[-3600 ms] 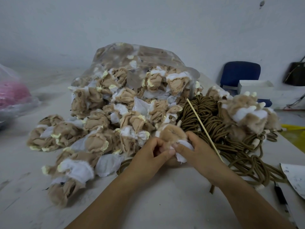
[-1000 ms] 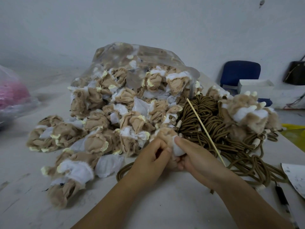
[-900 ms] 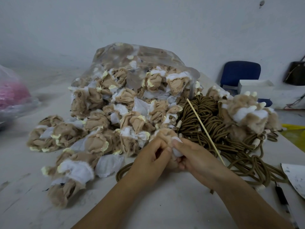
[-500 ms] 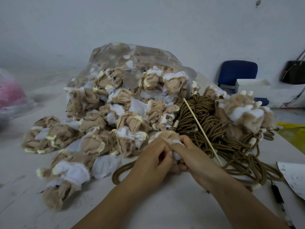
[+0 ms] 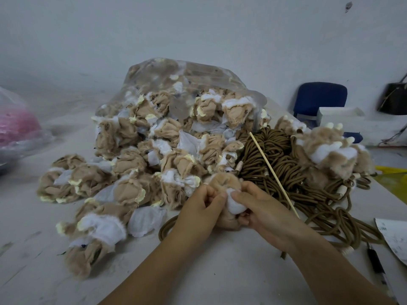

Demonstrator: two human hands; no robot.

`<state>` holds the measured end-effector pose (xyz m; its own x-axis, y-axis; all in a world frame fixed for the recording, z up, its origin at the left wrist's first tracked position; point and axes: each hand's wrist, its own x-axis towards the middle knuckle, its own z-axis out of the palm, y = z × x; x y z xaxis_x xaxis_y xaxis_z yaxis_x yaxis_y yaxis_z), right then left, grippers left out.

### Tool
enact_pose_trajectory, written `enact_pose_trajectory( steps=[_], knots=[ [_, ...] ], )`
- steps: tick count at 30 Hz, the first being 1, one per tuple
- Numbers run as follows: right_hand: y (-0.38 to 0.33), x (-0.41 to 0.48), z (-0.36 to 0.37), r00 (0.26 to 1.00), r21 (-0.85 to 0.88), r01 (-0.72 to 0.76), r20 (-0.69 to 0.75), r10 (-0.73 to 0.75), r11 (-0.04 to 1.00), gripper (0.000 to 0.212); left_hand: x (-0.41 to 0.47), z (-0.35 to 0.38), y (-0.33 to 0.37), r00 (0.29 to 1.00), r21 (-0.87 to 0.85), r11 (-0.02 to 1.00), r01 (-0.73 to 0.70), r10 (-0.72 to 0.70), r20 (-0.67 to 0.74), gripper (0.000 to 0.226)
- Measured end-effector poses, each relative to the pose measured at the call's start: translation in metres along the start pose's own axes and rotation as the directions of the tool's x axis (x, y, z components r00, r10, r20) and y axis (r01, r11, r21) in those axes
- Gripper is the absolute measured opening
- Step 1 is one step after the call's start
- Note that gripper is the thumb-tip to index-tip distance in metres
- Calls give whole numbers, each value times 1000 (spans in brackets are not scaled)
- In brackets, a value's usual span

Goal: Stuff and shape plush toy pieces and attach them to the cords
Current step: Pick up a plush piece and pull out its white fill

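Holds plush piece (image 5: 222, 180) between left hand (image 5: 202, 209) and right hand (image 5: 262, 208), fingers curled round it, white stuffing (image 5: 236, 205) pinched; cords (image 5: 275, 155) just beyond grip, nearer right.

Small toy workshop. Scuffed white table (image 5: 242, 278), centre: clear bag (image 5: 176, 71) spilling plush pieces (image 5: 132, 168) in bulk, brown cords (image 5: 275, 155) heaped right. Second bag (image 5: 17, 124), pink contents, left edge. Bare white wall (image 5: 198, 29) behind; blue chair (image 5: 319, 95) upper right.

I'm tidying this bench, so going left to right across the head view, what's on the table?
Pink bundle in a plastic bag, pile of unstuffed plush pieces, held plush piece, bundle of brown cords, finished plush toys, paper sheet.
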<state>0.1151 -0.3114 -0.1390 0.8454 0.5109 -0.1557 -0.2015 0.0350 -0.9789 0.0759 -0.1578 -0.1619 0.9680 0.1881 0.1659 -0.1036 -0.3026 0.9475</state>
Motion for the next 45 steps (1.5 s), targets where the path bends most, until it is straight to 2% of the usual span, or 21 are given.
enact_pose_trajectory(
  steps=[6, 9, 12, 15, 17, 18, 21, 23, 25, 28, 29, 31, 34, 40, 45],
  knots=[
    [-2, 0, -1, 998, -29, -58, 21, 59, 998, 25, 1, -2, -3, 999, -60, 998, -5, 7, 31, 22],
    [-4, -1, -2, 994, -66, -99, 33, 101, 993, 27, -1, -3, -3, 998, -38, 999, -36, 37, 43, 25],
    [-4, -2, -4, 993, -155, -117, 9, 120, 981, 30, -4, -4, -2, 987, 125, 982, -144, 133, 92, 27],
    [2, -1, -3, 991, -234, -122, -86, 105, 965, 23, -5, -3, 0, 938, 365, 866, -342, 294, 182, 21],
    [5, 0, -2, 988, -267, -96, -145, 58, 959, 16, -5, -1, 0, 923, 395, 834, -384, 335, 190, 19],
    [5, 1, -2, 986, -269, -72, -165, 28, 961, 16, -4, 0, -1, 936, 353, 867, -352, 315, 160, 18],
    [2, 2, -3, 989, -191, -15, -147, -13, 982, 25, -4, 2, 1, 987, 87, 985, -148, 142, 70, 27],
    [0, 1, -2, 996, -134, -6, -86, -6, 991, 35, -4, 2, 1, 995, -18, 998, -61, 62, 75, 43],
    [1, 1, 0, 998, -107, -12, -57, 6, 994, 38, -3, 1, 2, 995, -74, 997, 13, -6, 96, 49],
    [3, 3, 1, 999, -18, 10, -51, -11, 1000, 16, -1, -2, 0, 988, -140, 986, 90, -70, 140, 39],
    [3, 4, 1, 998, 24, 18, -54, -17, 1000, 9, 0, -2, -1, 984, -137, 985, 106, -84, 159, 33],
    [4, 5, -2, 998, 64, 18, -54, -15, 998, 8, 2, -3, -2, 980, -128, 985, 113, -90, 176, 22],
    [5, 4, 0, 998, 63, 37, -58, -33, 997, 3, 4, -2, -5, 986, -107, 989, 102, -86, 146, 19],
    [3, 3, 6, 988, 18, 116, -109, -114, 993, 11, 7, -1, -12, 995, 15, 997, 80, -81, 60, 17],
    [2, -2, 6, 990, -108, 138, -8, -140, 984, 26, 10, -2, -15, 999, 120, 992, 37, -34, -24, 17]
  ],
)
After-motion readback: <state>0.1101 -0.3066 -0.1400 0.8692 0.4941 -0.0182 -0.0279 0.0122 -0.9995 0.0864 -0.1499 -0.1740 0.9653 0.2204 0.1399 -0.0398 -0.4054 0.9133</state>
